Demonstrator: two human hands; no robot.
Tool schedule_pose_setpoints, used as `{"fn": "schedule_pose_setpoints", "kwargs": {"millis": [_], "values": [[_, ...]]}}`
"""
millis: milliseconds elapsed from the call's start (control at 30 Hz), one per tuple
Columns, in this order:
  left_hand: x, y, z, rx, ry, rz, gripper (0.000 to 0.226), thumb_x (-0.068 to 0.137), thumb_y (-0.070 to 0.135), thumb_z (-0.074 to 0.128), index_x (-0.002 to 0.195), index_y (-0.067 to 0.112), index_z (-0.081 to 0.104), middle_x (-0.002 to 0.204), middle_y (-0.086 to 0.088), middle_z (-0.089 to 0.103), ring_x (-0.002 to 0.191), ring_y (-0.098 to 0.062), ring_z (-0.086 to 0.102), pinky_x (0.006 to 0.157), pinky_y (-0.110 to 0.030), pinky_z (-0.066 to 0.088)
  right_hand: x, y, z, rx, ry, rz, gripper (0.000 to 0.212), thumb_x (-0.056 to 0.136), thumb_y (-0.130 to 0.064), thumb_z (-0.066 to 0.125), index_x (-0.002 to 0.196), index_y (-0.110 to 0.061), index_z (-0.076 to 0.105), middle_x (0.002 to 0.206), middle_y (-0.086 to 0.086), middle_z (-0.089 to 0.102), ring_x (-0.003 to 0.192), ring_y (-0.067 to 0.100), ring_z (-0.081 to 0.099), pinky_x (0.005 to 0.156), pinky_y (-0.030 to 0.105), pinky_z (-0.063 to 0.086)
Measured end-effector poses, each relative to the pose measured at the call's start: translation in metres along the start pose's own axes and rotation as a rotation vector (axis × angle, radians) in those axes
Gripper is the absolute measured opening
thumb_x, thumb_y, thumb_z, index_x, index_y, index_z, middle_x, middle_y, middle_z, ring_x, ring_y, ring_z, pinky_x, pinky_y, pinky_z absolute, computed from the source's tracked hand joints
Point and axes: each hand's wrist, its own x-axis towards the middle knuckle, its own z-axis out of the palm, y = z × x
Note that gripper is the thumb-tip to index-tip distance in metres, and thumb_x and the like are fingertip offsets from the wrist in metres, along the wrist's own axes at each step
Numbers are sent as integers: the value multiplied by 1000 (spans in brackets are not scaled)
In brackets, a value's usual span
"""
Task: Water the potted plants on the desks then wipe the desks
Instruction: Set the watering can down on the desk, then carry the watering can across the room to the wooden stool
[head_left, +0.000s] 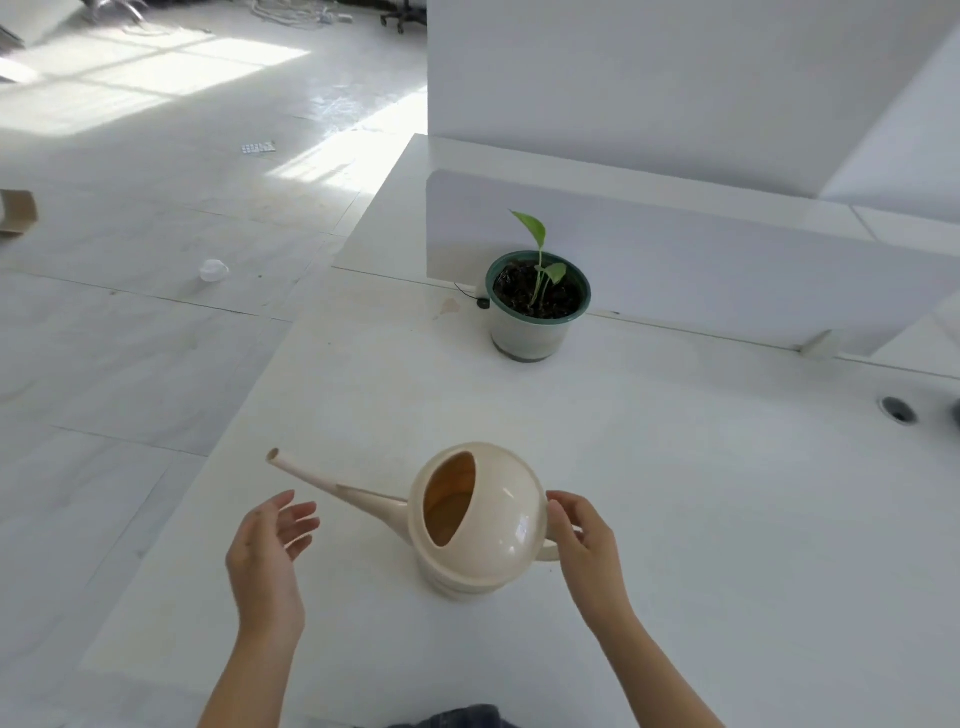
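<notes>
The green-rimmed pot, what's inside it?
The pot holds dark soil with a small green plant growing up from it. Anything under the soil, like roots, is covered and cannot be seen.

Glossy cream plastic watering can (480, 519) at lower centre; smooth matt white desk (675, 493); plastic green-rimmed pot (537, 306) holds rough dark soil (519, 291).

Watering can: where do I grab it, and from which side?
Take the handle on the right of the can, coming in with the right hand. The spout sticks out left and the can stands upright, so it should lift level.
</notes>
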Motion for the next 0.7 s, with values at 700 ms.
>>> {"fn": "schedule_pose_setpoints", "kwargs": {"millis": [700], "values": [[14, 8, 38, -32, -496, -88, 18, 96, 14, 36, 110, 15, 47, 92, -4, 61, 88, -19, 57, 76, -30, 44, -32, 13, 5, 116, 135, 217, 31, 91, -28, 48, 66, -9, 46, 67, -2, 49, 67, 10, 46, 66, 24, 35]]}}
